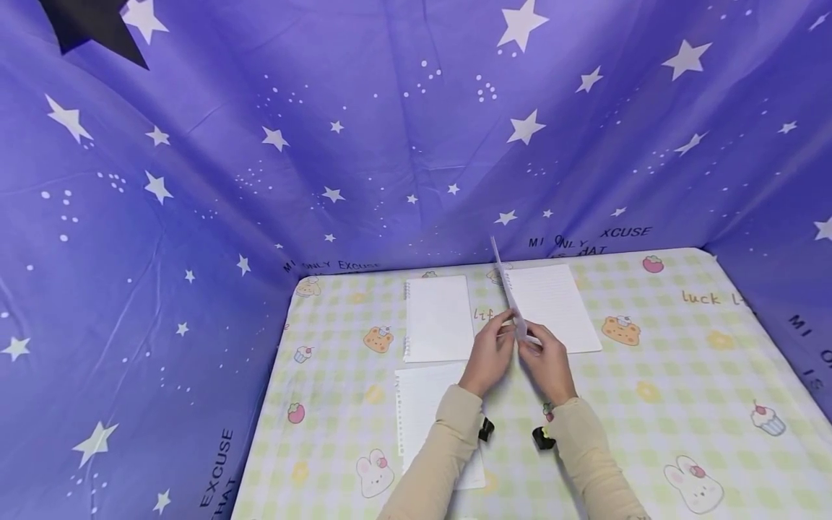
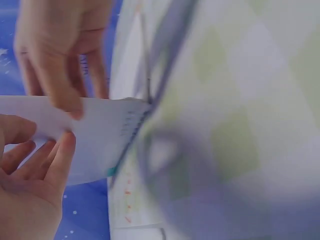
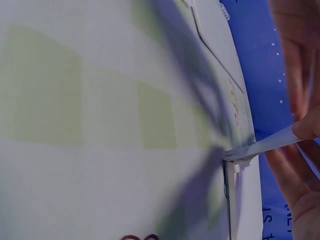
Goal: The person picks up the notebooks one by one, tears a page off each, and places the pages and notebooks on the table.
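A spiral notebook [image 1: 552, 310] with lined paper lies open at the back right, and one page [image 1: 504, 278] stands almost upright from its spiral edge. My right hand [image 1: 547, 365] pinches this page near its close edge, thumb on the left face and fingers behind, as the left wrist view shows. On the page's left face, the extended fingers of my left hand [image 1: 489, 357] touch or nearly touch the paper. The left wrist view shows the left hand [image 2: 37, 180] below the right hand [image 2: 65, 55]. Some fingers are hidden in the head view.
A white spiral notebook [image 1: 438, 318] lies left of the hands. Nearer, a lined sheet with punched holes [image 1: 429, 408] is partly under the left forearm. The checked tablecloth [image 1: 682, 390] covers the table; a blue star-patterned curtain [image 1: 390, 144] hangs behind and at both sides.
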The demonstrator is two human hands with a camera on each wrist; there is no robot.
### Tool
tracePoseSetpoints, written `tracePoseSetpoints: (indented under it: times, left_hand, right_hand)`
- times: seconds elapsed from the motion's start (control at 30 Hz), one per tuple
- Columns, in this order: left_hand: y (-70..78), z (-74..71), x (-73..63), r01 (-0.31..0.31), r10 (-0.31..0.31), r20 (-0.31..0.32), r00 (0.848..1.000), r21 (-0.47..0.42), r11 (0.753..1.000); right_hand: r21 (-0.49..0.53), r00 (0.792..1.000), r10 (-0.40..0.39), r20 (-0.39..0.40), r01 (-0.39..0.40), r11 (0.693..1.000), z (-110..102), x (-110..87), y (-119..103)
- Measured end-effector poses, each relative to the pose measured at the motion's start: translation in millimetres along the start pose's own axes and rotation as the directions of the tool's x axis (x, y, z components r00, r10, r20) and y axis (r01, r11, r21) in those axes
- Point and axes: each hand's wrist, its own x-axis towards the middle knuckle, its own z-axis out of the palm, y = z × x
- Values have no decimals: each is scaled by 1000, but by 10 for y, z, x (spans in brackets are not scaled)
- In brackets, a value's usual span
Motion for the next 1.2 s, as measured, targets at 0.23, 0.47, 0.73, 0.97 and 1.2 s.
tracePoseSetpoints:
  times: [0.23,0.47,0.73,0.97,1.2]
  left_hand:
    - [80,-140,-5,0,-44,-137,990,-307,952]
    - [149,-314,-16,-2,-116,-222,968,-468,884]
    - [69,-445,-95,37,-171,-320,932,-385,922]
    - [-18,-540,-192,138,-241,-368,898,-283,949]
    - [-148,-615,-229,256,-314,-365,876,-199,946]
  right_hand:
    - [-91,999,-7,35,10,996,50,-38,10]
    - [-152,997,-58,47,64,986,121,-65,44]
    - [-208,994,-75,77,90,974,201,-98,42]
    - [-239,991,-49,121,77,968,244,-129,55]
    - [-276,985,-38,168,84,957,286,-146,56]
